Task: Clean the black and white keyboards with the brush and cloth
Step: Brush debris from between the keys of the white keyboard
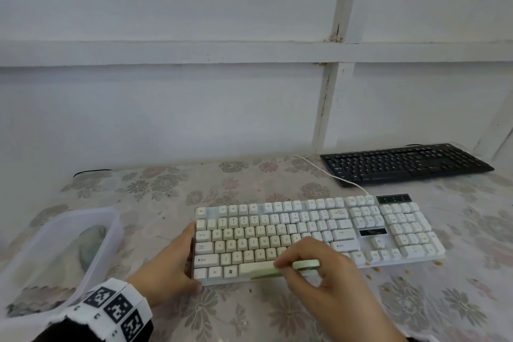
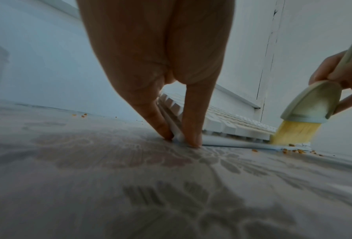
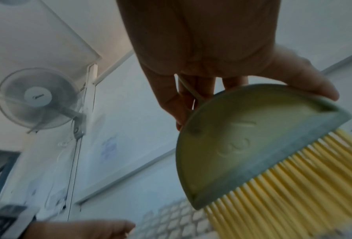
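The white keyboard (image 1: pixel 319 230) lies on the flowered tablecloth in front of me. My left hand (image 1: pixel 183 258) holds its near left corner, thumb and finger straddling that corner (image 2: pixel 181 139) and touching the table. My right hand (image 1: pixel 294 261) grips a pale green brush (image 1: pixel 305 264) over the space bar row. The brush's (image 2: pixel 312 103) yellow bristles (image 2: pixel 293 132) touch the keyboard's front edge. Seen from below, the brush head (image 3: pixel 242 145) hangs from my right fingers (image 3: pixel 310 84). The black keyboard (image 1: pixel 405 162) sits at the back right by the wall.
A translucent plastic tub (image 1: pixel 111 219) stands at the left, a blurred greenish thing (image 1: pixel 91 244) inside it. Brown crumbs (image 2: pixel 293 151) lie along the white keyboard's front edge. A white cable (image 1: pixel 333 175) runs back towards the wall. A wall fan (image 3: pixel 37 98) hangs overhead.
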